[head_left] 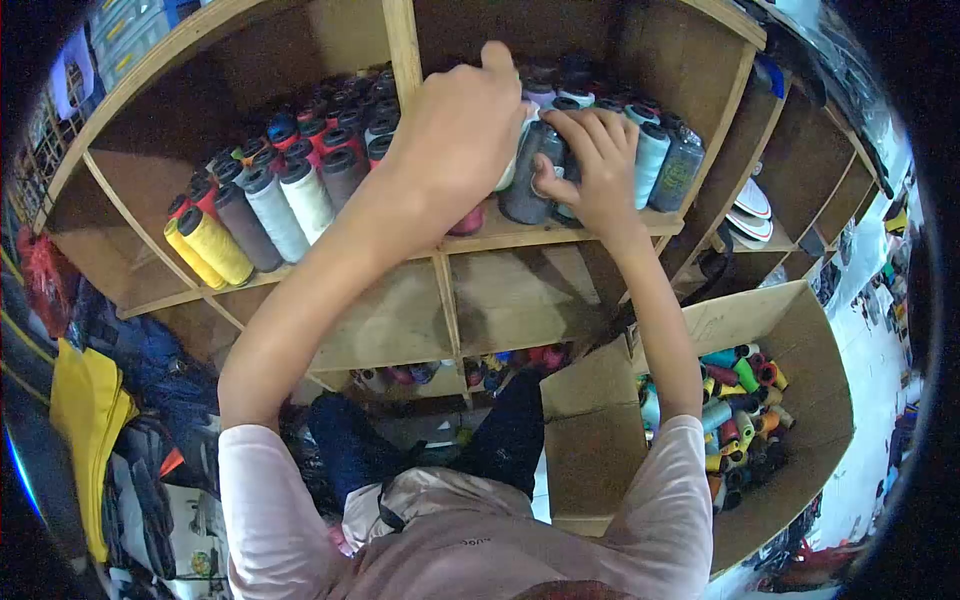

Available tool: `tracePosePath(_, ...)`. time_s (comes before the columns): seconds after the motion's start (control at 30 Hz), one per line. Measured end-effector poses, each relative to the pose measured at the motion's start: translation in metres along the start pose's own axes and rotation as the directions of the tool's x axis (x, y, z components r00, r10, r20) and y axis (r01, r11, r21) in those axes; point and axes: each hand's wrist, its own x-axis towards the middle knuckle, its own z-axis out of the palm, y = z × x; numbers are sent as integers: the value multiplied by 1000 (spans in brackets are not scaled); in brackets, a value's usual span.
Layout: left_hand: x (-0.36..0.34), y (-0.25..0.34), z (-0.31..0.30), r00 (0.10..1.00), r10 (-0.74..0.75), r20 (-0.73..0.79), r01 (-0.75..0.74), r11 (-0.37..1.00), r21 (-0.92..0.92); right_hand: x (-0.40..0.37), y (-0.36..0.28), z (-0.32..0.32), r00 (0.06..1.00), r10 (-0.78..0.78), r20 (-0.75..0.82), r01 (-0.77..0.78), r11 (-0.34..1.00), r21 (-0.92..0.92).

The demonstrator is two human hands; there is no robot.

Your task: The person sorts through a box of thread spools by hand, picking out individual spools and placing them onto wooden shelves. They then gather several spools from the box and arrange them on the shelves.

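Observation:
My left hand [465,125] is closed at the front of the right shelf compartment, against a pale thing largely hidden behind its fingers. Beside it, my right hand [595,165] has its fingers curled over the top of a dark grey thread spool [527,185], with the thumb on its side. The spool stands near the shelf's front edge. A light blue spool [651,155] and a dark wrapped spool [679,172] stand to the right. Below my left wrist a dark red spool [467,222] shows partly.
In the left compartment stand several spools, with a yellow spool [216,245] at the front. The wooden shelf [420,250] has a vertical divider [403,50]. An open cardboard box [800,420] with many coloured spools is at the lower right. Yellow material [85,430] hangs at left.

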Motion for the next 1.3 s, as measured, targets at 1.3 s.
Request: tracePosePath(1.3,-10,6,47,982,14,-189,70,901,428,-1,-1,-1,999,-15,-31,16,1000,12)
